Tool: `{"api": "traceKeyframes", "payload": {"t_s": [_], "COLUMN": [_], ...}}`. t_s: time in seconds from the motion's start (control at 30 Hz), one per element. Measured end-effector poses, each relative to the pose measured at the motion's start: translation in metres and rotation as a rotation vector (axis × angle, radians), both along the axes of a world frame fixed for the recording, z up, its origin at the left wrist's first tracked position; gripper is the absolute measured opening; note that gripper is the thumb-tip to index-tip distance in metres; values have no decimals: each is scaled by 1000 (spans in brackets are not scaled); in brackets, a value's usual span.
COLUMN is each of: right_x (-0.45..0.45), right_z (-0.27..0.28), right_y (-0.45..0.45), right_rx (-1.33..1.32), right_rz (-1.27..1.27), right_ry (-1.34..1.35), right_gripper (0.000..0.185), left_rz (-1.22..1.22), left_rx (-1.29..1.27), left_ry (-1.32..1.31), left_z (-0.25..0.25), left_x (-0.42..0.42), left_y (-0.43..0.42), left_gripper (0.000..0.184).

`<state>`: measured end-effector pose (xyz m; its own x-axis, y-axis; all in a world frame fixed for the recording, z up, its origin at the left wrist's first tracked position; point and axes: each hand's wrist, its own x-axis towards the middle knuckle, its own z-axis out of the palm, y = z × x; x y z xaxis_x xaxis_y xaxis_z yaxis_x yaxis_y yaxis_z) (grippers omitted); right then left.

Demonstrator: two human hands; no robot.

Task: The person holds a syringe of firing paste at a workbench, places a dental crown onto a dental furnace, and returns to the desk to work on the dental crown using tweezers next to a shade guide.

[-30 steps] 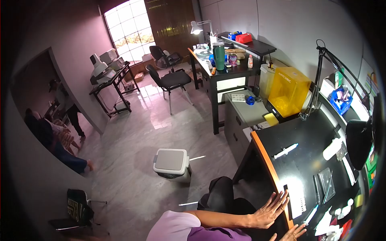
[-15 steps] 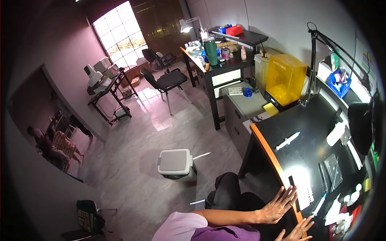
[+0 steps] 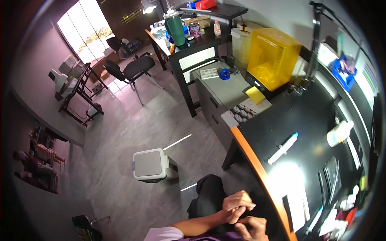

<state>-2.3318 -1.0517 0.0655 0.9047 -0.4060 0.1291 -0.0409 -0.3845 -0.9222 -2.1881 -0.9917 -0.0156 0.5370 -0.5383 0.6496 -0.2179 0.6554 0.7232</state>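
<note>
My left hand (image 3: pixel 238 205) is over my lap beside the desk's orange edge, its fingers curled in and nothing visible in them. Just below it, close by or touching, my right hand (image 3: pixel 254 228) is also curled, partly cut off by the frame's bottom. Both are away from the desktop. Nearest on the black desk (image 3: pixel 257 134) lies a white spiral-edged pad (image 3: pixel 296 215) with a black strip along it, under glaring light. A white syringe with a blue tip (image 3: pixel 283 148) lies farther up. Another syringe (image 3: pixel 314 220) rests right of the pad.
A lidded bin (image 3: pixel 150 164) stands on the floor to the left. Beyond the desk are a grey drawer cabinet (image 3: pixel 219 94) and a yellow-covered machine (image 3: pixel 273 60). A white bottle (image 3: pixel 339 133) and clear pouch (image 3: pixel 331 174) lie at right. Two people sit at far left.
Both hands have drawn back from the desk edge to my lap, their spread fingers now curled. The view has shifted, bringing the desk closer.
</note>
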Motion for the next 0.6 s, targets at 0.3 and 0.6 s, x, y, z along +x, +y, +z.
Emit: {"api": "traceKeyframes", "payload": {"t_s": [0.3,0.6], "right_x": [70,233], "right_z": [-83,26], "right_y": [-31,-11], "right_rx": [249,1533], "right_rz": [95,-160], "right_ry": [348,313], "right_gripper": [24,74], "left_rz": [287,206], "left_rx": [630,703], "left_ry": [541,95], "left_z": [-34,80], "left_x": [78,131], "left_y": [-19,8], "left_gripper": [25,67]}}
